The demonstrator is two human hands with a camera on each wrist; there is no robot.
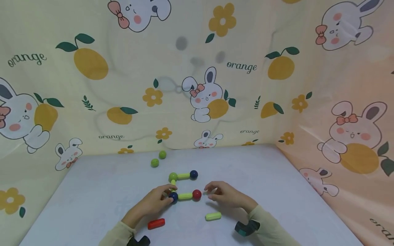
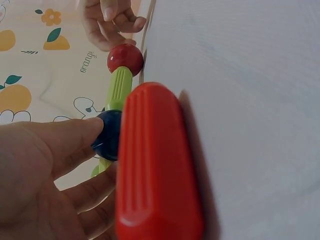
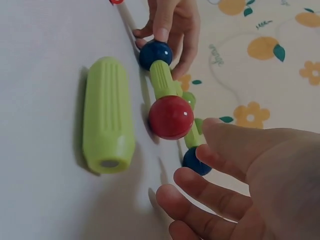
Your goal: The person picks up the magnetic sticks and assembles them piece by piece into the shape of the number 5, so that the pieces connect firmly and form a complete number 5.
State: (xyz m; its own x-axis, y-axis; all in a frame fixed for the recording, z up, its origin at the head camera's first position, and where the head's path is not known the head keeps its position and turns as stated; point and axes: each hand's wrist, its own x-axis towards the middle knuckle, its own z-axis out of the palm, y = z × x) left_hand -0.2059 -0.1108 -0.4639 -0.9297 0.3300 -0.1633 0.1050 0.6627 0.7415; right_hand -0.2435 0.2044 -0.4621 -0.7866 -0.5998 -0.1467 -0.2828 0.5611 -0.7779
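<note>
Green rods and balls are joined in an open shape on the table. My left hand (image 1: 157,199) pinches its near-left dark blue ball (image 1: 173,197), thumb on the near side and fingers behind. From that ball a light green rod (image 1: 185,196) runs to a red ball (image 1: 197,194). Another rod leads back to a green ball (image 1: 173,176), then a rod (image 1: 183,176) to a second blue ball (image 1: 194,174). My right hand (image 1: 227,195) is just right of the red ball, holding nothing, its fingers loosely bent and spread in the right wrist view.
A loose red rod (image 1: 156,223) lies in front of my left hand. One loose green rod (image 1: 213,216) lies in front of my right hand. Two green balls (image 1: 155,162) sit at the back of the white table (image 1: 107,191), before a patterned cloth (image 1: 172,112).
</note>
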